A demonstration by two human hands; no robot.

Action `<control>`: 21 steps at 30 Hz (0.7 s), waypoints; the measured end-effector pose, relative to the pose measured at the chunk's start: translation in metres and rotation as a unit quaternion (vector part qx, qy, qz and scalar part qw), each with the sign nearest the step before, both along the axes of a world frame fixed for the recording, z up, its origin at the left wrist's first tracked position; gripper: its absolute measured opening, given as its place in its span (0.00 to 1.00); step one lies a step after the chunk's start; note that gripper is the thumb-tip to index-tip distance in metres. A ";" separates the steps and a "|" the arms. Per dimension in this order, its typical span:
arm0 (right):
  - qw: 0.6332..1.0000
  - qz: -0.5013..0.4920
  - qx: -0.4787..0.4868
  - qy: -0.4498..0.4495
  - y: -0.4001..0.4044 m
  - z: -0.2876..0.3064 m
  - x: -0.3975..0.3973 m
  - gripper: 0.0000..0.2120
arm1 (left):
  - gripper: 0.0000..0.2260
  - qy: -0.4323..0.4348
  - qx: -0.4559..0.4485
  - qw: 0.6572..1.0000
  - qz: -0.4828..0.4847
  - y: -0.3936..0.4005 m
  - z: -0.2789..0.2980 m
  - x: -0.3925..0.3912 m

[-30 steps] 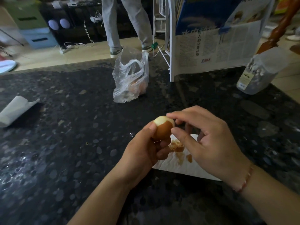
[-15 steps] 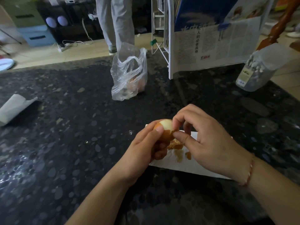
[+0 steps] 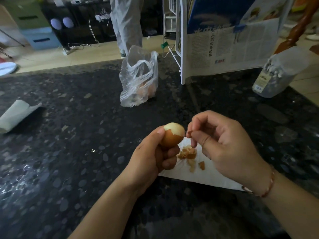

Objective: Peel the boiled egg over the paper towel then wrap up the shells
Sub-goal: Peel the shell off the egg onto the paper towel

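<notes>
Egg (image 3: 173, 134), boiled and partly peeled, sits upright in the left hand (image 3: 153, 158), whose fingers curl round its lower half while the thumb lies up along its left side; the top is bare and pale, the lower part wears brown shell with a ragged edge between the two. Just to its right, the right hand (image 3: 226, 145) has thumb and forefinger pinched together on a small shell fragment (image 3: 189, 133), close beside the egg, though whether the fragment touches the egg cannot be told; the other fingers are loosely curled. A thin beaded bracelet (image 3: 269, 185) circles the right wrist. Both hands hover above a white paper towel (image 3: 203, 176) spread flat on the dark speckled worktop (image 3: 69, 152), and a small heap of brown shell pieces (image 3: 187, 154) lies on the towel below the egg, with a couple of loose bits just beside it. Farther back on the worktop stands a crumpled clear plastic bag (image 3: 138, 78) with something orange-brown inside. At the left edge lies a curled sheet of white paper (image 3: 15, 113). A clear plastic container (image 3: 274, 78) stands at the right, near an open newspaper (image 3: 231, 49) hanging on a white rack. Beyond the worktop, a person's legs (image 3: 126, 23) in pale trousers stand on the floor.
</notes>
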State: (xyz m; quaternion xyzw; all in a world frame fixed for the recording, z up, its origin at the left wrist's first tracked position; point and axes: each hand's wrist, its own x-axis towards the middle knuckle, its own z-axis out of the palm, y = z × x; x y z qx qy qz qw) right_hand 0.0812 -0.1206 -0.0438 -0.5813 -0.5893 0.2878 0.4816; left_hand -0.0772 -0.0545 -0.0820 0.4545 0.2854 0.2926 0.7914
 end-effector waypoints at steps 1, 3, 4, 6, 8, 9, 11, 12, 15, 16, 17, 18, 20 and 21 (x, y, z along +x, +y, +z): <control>0.999 -0.012 -0.005 0.036 0.000 0.001 0.001 0.08 | 0.17 -0.004 -0.029 1.000 0.000 0.000 0.001 0.000; 0.999 -0.040 -0.015 0.012 0.001 0.001 0.003 0.07 | 0.18 -0.033 -0.086 0.996 0.001 0.000 0.001 -0.001; 0.998 -0.050 -0.025 -0.033 0.001 0.000 0.005 0.07 | 0.18 -0.057 -0.109 0.992 0.000 0.001 0.001 -0.002; 0.990 -0.053 -0.053 -0.122 -0.001 -0.005 0.006 0.07 | 0.19 -0.098 -0.141 0.985 0.000 0.002 0.000 -0.003; 0.979 -0.042 -0.086 -0.180 -0.003 -0.010 0.005 0.03 | 0.21 -0.102 -0.148 0.984 0.004 0.002 0.000 -0.004; 0.975 -0.039 -0.093 -0.197 -0.003 -0.010 0.003 0.03 | 0.21 -0.093 -0.139 0.986 0.007 0.001 0.000 -0.003; 0.978 -0.051 -0.065 -0.191 -0.003 -0.009 0.000 0.06 | 0.21 -0.065 -0.102 0.993 0.018 -0.002 -0.001 0.000; 0.985 -0.058 -0.046 -0.157 -0.002 -0.008 -0.002 0.07 | 0.21 -0.051 -0.074 0.996 0.025 -0.004 -0.002 0.002; 0.994 -0.065 -0.046 -0.069 0.000 -0.005 -0.008 0.09 | 0.19 -0.010 0.053 0.998 0.036 -0.008 -0.008 0.005; 0.993 -0.074 -0.041 -0.083 0.001 -0.006 -0.010 0.10 | 0.18 -0.002 0.087 0.996 0.031 -0.009 -0.009 0.005; 0.990 -0.087 -0.034 -0.104 0.001 -0.007 -0.010 0.11 | 0.18 0.005 0.107 0.994 0.027 -0.009 -0.009 0.005; 0.989 -0.096 -0.027 -0.112 0.001 -0.008 -0.009 0.11 | 0.18 0.010 0.119 0.993 0.023 -0.009 -0.008 0.004; 0.992 -0.091 -0.029 -0.077 0.001 -0.008 -0.007 0.14 | 0.16 0.014 0.128 0.992 0.007 -0.008 -0.007 0.003; 0.994 -0.083 -0.034 -0.060 0.000 -0.009 -0.007 0.16 | 0.15 0.016 0.128 0.992 -0.004 -0.009 -0.006 0.003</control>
